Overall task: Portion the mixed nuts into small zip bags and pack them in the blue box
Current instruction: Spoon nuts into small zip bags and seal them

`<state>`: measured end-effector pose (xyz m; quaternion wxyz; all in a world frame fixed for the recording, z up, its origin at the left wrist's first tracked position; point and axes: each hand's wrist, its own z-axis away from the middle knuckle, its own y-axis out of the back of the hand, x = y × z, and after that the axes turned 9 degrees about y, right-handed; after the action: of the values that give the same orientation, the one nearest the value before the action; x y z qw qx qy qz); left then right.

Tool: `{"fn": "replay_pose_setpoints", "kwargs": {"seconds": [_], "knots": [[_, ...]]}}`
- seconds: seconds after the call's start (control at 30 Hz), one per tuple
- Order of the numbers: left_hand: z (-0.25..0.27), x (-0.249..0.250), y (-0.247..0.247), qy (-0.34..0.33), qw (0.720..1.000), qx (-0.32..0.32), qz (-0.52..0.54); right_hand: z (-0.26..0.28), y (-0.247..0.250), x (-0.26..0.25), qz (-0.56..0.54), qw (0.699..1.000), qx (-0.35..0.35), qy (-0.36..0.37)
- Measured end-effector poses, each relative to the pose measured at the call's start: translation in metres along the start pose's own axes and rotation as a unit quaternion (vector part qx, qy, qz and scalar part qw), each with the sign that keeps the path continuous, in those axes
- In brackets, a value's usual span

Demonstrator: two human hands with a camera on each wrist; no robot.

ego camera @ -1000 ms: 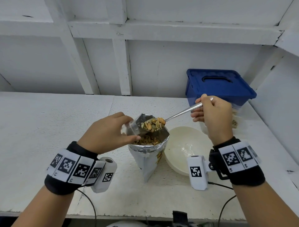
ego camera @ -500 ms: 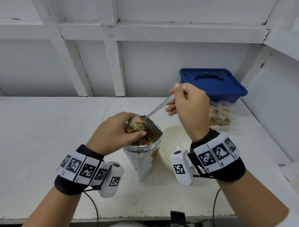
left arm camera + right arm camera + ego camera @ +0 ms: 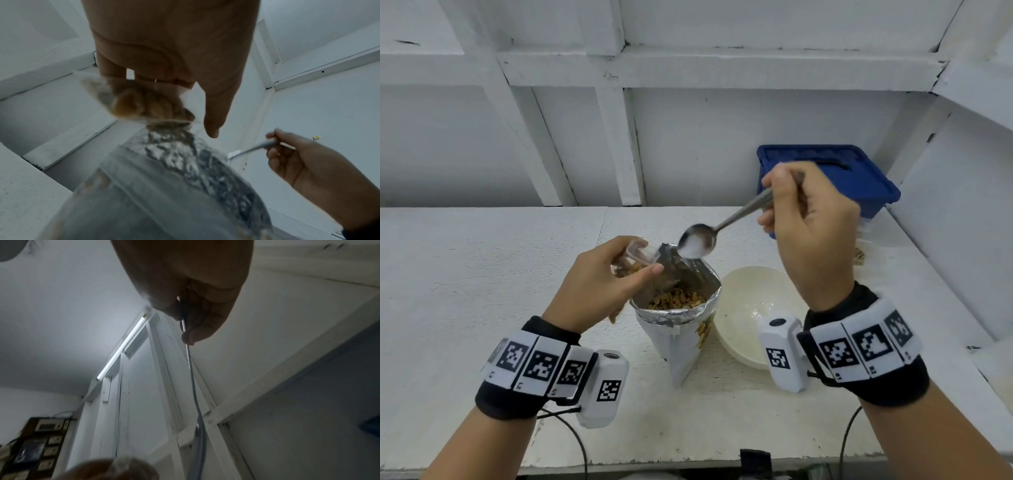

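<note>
My left hand [image 3: 602, 284] holds a small clear zip bag [image 3: 635, 258] with nuts in it, right beside the open top of the foil nut pouch [image 3: 678, 322]. The wrist view shows the small bag [image 3: 139, 104] bunched under my fingers, just above the pouch [image 3: 168, 186]. My right hand [image 3: 811, 226] grips the handle of a metal spoon [image 3: 697, 240]. The spoon bowl is empty and hovers over the pouch's far rim. The handle [image 3: 191, 366] runs down from my right fingers. The blue box [image 3: 859, 178] stands lidded at the back right, partly behind my right hand.
An empty cream bowl [image 3: 750, 308] sits on the white table [image 3: 465, 274] right of the pouch. A clear container with nuts [image 3: 859, 255] shows under the blue box. White walls close in behind and on the right.
The spoon tipped its nuts into the small bag and has lifted back out empty, up and to the right. My left hand kept holding the bag by the pouch.
</note>
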<state>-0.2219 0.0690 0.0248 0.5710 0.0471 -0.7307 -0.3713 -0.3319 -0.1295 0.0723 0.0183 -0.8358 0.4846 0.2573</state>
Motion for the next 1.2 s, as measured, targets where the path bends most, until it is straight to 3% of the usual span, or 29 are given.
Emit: {"fn": "replay_pose_setpoints", "kwargs": {"seconds": [0.27, 0.4, 0.57, 0.9, 1.2], "knots": [[-0.003, -0.004, 0.002, 0.012, 0.999, -0.011, -0.034, 0.053, -0.031, 0.016, 0.003, 0.973, -0.229, 0.018], [-0.004, -0.003, 0.0, 0.022, 0.998, -0.033, -0.044, 0.064, -0.039, 0.021, 0.045, 0.966, -0.253, 0.03], [-0.003, -0.004, 0.0, 0.019, 0.998, -0.037, -0.047, 0.063, -0.044, 0.018, 0.035, 0.959, -0.281, -0.032], [-0.007, -0.009, -0.002, -0.002, 0.998, -0.033, -0.055, 0.051, -0.036, 0.018, -0.006, 0.946, -0.231, -0.228], [-0.003, -0.002, 0.004, -0.009, 0.998, -0.051, -0.048, 0.038, -0.024, 0.026, -0.061, 0.919, -0.104, -0.376]]}}
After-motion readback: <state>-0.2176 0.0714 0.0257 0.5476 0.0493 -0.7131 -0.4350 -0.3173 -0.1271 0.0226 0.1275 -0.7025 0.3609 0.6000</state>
